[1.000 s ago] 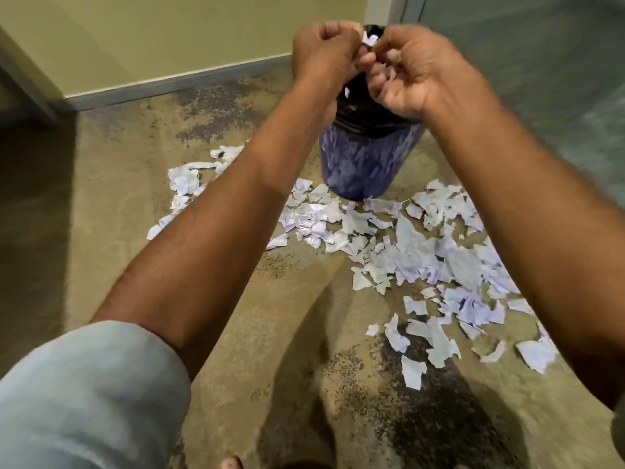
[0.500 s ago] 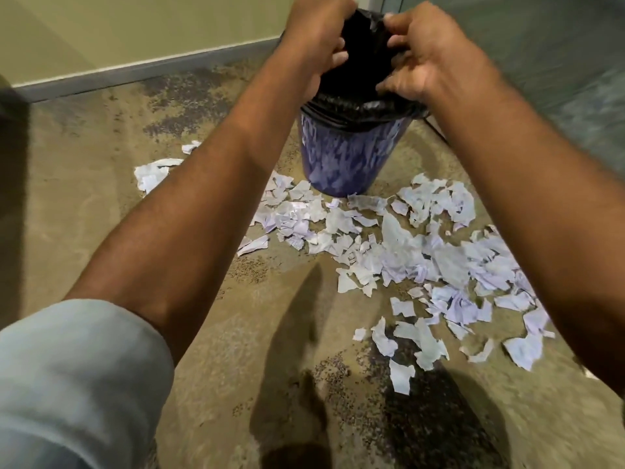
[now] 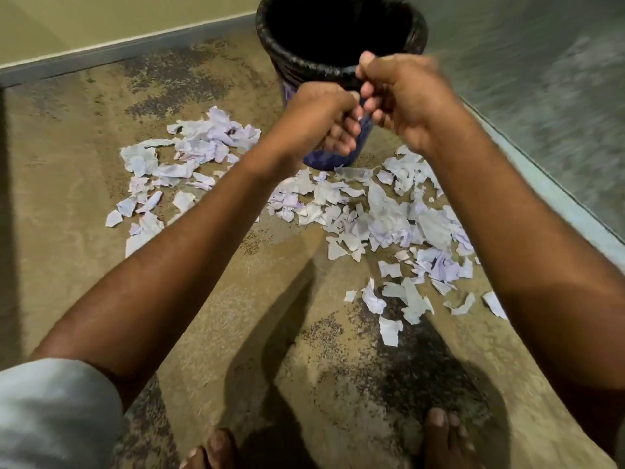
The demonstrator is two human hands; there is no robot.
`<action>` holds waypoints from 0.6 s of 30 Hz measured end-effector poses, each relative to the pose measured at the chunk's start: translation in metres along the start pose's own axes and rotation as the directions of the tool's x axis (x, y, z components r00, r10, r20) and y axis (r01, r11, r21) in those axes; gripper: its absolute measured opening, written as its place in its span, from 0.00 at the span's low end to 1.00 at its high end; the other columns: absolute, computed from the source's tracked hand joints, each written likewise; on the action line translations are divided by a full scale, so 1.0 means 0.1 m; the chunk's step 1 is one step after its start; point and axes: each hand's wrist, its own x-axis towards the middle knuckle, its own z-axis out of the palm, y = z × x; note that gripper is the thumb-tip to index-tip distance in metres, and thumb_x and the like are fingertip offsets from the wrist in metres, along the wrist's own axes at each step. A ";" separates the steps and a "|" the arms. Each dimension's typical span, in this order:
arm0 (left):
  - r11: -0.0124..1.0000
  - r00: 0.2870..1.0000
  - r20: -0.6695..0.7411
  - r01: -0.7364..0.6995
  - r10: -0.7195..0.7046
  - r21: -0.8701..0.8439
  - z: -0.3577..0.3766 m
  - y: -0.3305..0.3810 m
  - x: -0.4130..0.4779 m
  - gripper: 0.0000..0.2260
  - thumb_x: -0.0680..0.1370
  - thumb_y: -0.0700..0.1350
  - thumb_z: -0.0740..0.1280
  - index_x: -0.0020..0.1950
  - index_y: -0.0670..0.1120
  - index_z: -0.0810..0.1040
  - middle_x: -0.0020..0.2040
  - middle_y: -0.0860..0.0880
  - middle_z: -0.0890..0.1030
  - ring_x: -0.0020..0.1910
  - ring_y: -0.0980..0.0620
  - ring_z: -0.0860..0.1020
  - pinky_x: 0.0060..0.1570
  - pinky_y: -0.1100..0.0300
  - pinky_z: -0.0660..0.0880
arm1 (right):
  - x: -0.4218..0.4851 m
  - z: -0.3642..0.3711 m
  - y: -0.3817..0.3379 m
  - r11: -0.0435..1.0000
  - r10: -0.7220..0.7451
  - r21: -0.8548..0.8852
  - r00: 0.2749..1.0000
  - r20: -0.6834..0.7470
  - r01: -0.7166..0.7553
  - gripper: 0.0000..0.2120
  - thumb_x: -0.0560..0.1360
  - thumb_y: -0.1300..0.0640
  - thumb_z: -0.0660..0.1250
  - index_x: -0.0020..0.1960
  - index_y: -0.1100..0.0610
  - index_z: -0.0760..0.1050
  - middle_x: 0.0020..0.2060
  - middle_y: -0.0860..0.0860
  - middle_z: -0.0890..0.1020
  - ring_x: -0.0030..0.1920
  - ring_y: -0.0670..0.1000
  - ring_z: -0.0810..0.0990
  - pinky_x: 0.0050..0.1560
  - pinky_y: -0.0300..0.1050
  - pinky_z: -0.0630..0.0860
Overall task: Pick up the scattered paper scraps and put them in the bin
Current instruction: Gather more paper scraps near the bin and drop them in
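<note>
Nearest the camera, two bare feet [image 3: 443, 438] stand on a mottled tan floor [image 3: 209, 319], with a pale sleeve [image 3: 50, 414] at the lower left. Both forearms reach forward and meet in front of the bin.

The left hand [image 3: 318, 120] and right hand [image 3: 406, 93] are close together, fingers curled loosely, just in front of and below the bin's near rim. No scrap shows clearly in either; whether anything small is pinched between the fingers cannot be told, as the hands are blurred.

Beneath and around the arms the scraps [image 3: 389, 225] lie thick on the floor, a wide spread to the right running toward the feet and a second patch [image 3: 189, 157] to the left. Nearly all of the paper looks to be on the floor, so the task seems far from done.

Beyond the hands stands the bin [image 3: 338, 154], blue-sided with a black liner [image 3: 291, 52] rolled over its rim, upright, its mouth open and dark inside. Behind it a skirting [image 3: 118, 52] runs along the wall.

The step in hand appears to be the turn between a drop and the next gathering. The next move calls for lowering the hands to the densest heap on the right, scooping scraps together with both palms, and lifting them over the rim without shedding pieces.
</note>
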 end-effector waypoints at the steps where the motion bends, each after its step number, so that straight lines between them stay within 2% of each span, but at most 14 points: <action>1: 0.997 0.997 0.040 0.066 -0.068 0.045 0.07 -0.14 -0.07 0.10 0.85 0.42 0.63 0.50 0.39 0.82 0.39 0.41 0.83 0.32 0.47 0.80 0.33 0.57 0.80 | -0.10 -0.05 0.11 0.997 0.036 -0.075 0.999 0.017 -0.035 0.08 0.83 0.54 0.70 0.48 0.57 0.81 0.32 0.50 0.80 0.28 0.46 0.76 0.28 0.37 0.70; 4: 0.933 0.956 0.137 0.212 -0.260 0.290 0.31 -0.60 -0.28 0.09 0.84 0.42 0.65 0.51 0.38 0.82 0.43 0.41 0.84 0.36 0.47 0.82 0.38 0.53 0.81 | -0.35 -0.21 0.51 0.954 0.166 -0.258 0.986 0.032 -0.152 0.05 0.81 0.57 0.73 0.49 0.59 0.81 0.33 0.52 0.81 0.29 0.48 0.78 0.28 0.38 0.74; 6: 0.863 0.919 0.221 0.193 -0.326 0.466 0.45 -0.93 -0.40 0.06 0.82 0.41 0.68 0.54 0.40 0.82 0.46 0.39 0.86 0.37 0.48 0.83 0.40 0.49 0.84 | -0.51 -0.32 0.79 0.905 0.243 -0.365 0.970 0.020 -0.219 0.05 0.78 0.60 0.75 0.49 0.60 0.81 0.35 0.56 0.82 0.32 0.50 0.80 0.30 0.40 0.77; 8: 0.814 0.874 0.341 0.101 -0.348 0.572 0.56 -1.22 -0.53 0.06 0.80 0.40 0.72 0.57 0.44 0.82 0.46 0.40 0.86 0.37 0.46 0.83 0.44 0.42 0.85 | -0.68 -0.42 1.05 0.841 0.315 -0.466 0.949 0.010 -0.274 0.05 0.76 0.63 0.77 0.47 0.62 0.81 0.37 0.62 0.83 0.34 0.54 0.82 0.33 0.44 0.79; 10: 0.742 0.815 0.476 -0.087 -0.331 0.665 0.65 -1.47 -0.62 0.15 0.76 0.42 0.75 0.62 0.48 0.82 0.50 0.45 0.84 0.43 0.44 0.84 0.48 0.39 0.85 | -0.85 -0.51 1.30 0.765 0.382 -0.566 0.924 0.013 -0.308 0.04 0.76 0.67 0.76 0.48 0.65 0.82 0.40 0.68 0.85 0.37 0.59 0.82 0.36 0.49 0.81; 12: 0.612 0.761 0.561 -0.282 -0.326 0.739 0.76 -1.68 -0.71 0.27 0.74 0.46 0.78 0.72 0.50 0.78 0.58 0.49 0.79 0.55 0.47 0.78 0.56 0.48 0.80 | -0.99 -0.58 1.52 0.661 0.428 -0.689 0.903 0.022 -0.297 0.04 0.75 0.69 0.74 0.49 0.66 0.83 0.41 0.65 0.86 0.38 0.62 0.84 0.39 0.52 0.84; 14: 0.546 0.736 0.597 -0.372 -0.319 0.751 0.82 -1.87 -0.77 0.35 0.73 0.51 0.79 0.78 0.53 0.72 0.64 0.48 0.74 0.61 0.50 0.71 0.53 0.57 0.69 | -1.13 -0.64 1.69 0.557 0.470 -0.788 0.882 0.039 -0.262 0.05 0.74 0.69 0.76 0.49 0.65 0.84 0.42 0.62 0.87 0.39 0.58 0.87 0.40 0.50 0.86; 16: 0.536 0.735 0.617 -0.414 -0.280 0.736 0.83 -2.00 -0.80 0.35 0.72 0.57 0.77 0.78 0.56 0.73 0.64 0.46 0.72 0.61 0.50 0.70 0.48 0.58 0.64 | -1.26 -0.68 1.83 0.483 0.506 -0.849 0.860 0.071 -0.214 0.06 0.72 0.67 0.78 0.47 0.63 0.83 0.42 0.60 0.88 0.38 0.55 0.88 0.38 0.48 0.86; 18: 0.525 0.764 0.604 -0.427 -0.225 0.736 0.83 -2.09 -0.82 0.30 0.73 0.60 0.73 0.74 0.57 0.77 0.62 0.46 0.73 0.61 0.49 0.71 0.49 0.56 0.68 | -1.38 -0.71 1.95 0.402 0.518 -0.907 0.848 0.114 -0.124 0.08 0.70 0.63 0.81 0.46 0.60 0.83 0.41 0.56 0.87 0.37 0.52 0.86 0.37 0.46 0.81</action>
